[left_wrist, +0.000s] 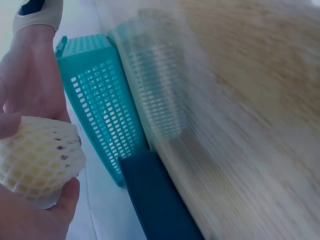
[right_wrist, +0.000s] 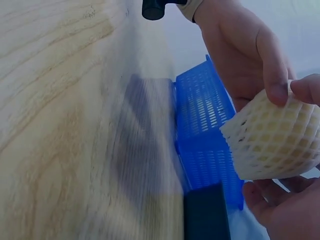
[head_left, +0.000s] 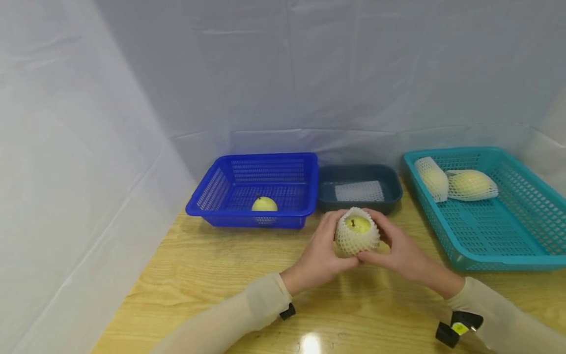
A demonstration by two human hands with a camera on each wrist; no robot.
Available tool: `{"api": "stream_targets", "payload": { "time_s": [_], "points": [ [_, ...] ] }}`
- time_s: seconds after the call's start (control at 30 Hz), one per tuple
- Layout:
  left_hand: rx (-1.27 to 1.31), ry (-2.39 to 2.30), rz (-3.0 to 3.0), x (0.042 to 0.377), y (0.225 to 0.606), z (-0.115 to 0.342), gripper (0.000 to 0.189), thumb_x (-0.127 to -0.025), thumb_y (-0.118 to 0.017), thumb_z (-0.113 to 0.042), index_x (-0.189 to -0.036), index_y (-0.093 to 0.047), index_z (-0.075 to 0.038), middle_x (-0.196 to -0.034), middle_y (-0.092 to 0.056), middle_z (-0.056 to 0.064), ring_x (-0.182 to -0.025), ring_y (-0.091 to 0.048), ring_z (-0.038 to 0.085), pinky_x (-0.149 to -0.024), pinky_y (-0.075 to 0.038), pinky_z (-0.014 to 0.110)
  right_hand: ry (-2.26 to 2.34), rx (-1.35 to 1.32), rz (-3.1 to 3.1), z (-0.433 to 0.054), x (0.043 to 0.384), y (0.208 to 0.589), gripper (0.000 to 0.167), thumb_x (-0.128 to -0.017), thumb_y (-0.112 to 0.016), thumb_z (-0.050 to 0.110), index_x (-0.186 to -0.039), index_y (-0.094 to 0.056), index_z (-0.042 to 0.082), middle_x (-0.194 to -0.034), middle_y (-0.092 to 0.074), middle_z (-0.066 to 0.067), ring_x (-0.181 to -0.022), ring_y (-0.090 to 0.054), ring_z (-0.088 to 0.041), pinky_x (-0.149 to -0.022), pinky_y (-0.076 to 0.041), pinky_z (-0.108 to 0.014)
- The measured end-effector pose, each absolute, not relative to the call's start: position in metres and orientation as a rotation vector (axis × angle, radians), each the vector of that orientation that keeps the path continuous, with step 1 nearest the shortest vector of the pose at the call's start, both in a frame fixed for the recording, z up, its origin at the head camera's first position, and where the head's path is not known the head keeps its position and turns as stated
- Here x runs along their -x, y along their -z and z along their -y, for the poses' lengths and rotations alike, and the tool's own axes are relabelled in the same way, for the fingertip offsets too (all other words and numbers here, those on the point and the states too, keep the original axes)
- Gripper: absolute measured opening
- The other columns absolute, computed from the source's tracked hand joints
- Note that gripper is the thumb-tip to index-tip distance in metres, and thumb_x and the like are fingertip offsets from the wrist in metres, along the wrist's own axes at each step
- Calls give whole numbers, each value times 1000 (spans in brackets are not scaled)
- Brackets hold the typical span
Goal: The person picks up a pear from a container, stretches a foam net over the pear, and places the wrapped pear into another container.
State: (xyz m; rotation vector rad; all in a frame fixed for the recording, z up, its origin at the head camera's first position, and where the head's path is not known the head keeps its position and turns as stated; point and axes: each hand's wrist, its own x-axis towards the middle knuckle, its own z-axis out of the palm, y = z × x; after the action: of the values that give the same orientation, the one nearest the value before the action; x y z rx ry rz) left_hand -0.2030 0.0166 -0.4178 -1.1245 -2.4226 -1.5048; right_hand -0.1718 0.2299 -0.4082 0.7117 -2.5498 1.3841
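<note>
A round yellow-green pear [head_left: 359,225] with a dark stem sits inside a white foam net sleeve [head_left: 353,243], up off the table between both hands. My left hand [head_left: 319,253] grips it from the left, thumb low on the near side. From the right, my right hand [head_left: 404,250] holds it the same way, the two thumbs almost meeting in front. In the head view the stem and top show through the sleeve's opening. The right wrist view shows the netting [right_wrist: 275,135] stretched over the fruit, fingers around it.
Behind the hands stands a dark teal tray [head_left: 325,196] with a flat foam net [head_left: 360,191]. A blue basket [head_left: 252,219] at left holds a bare pear [head_left: 264,203]. The teal basket [head_left: 457,246] at right holds two sleeved fruits [head_left: 472,185]. White sheeting [head_left: 309,73] encloses the wooden table [head_left: 221,265].
</note>
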Motion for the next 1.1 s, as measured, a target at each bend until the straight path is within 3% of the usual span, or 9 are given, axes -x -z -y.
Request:
{"api": "stream_targets", "payload": {
  "time_s": [0.23, 0.47, 0.63, 0.87, 1.1],
  "points": [
    [1195, 1584, 2379, 206, 422, -24, 85, -76, -82, -13, -148, -36, -21, -138, -44, 0, -118, -48, 10, -97, -49, 26, -1309, -670, 2618, -234, 167, 404, 79, -92, -75, 23, -156, -29, 13, -145, -48, -11, -123, -56, -26, -98, -50, -51],
    [1233, 1594, 2419, 204, 420, -38, 88, -79, -83, -17, -152, -33, -21, -138, -44, 0, -118, -49, 8, -98, -49, 23, -1266, -570, 2671, -248, 158, 400, 80, -92, -75, 27, -157, -29, 18, -148, -45, -9, -126, -53, -27, -95, -52, -39],
    [1237, 1624, 2487, 204, 416, -49, 91, -84, -82, -29, -156, -27, -27, -139, -43, -2, -117, -49, 6, -93, -51, 21, -1175, -529, 2684, -255, 148, 385, 81, -91, -76, 30, -157, -31, 20, -147, -48, -10, -123, -57, -29, -92, -53, -46],
    [1217, 1489, 2643, 207, 416, -60, 63, -87, -77, -23, -142, -49, -14, -122, -55, 1, -100, -58, 10, -79, -52, 17, -1034, -476, 2680, -275, 140, 361, 80, -89, -78, 25, -155, -35, 16, -141, -52, -14, -112, -61, -31, -79, -55, -30],
    [1237, 1488, 2759, 210, 417, -77, 45, -91, -72, -22, -132, -59, -10, -112, -65, 4, -89, -60, 1, -77, -51, 16, -921, -359, 2744, -304, 145, 339, 85, -91, -76, 30, -158, -28, 12, -140, -49, -21, -110, -57, -37, -74, -53, -43]
  ]
}}
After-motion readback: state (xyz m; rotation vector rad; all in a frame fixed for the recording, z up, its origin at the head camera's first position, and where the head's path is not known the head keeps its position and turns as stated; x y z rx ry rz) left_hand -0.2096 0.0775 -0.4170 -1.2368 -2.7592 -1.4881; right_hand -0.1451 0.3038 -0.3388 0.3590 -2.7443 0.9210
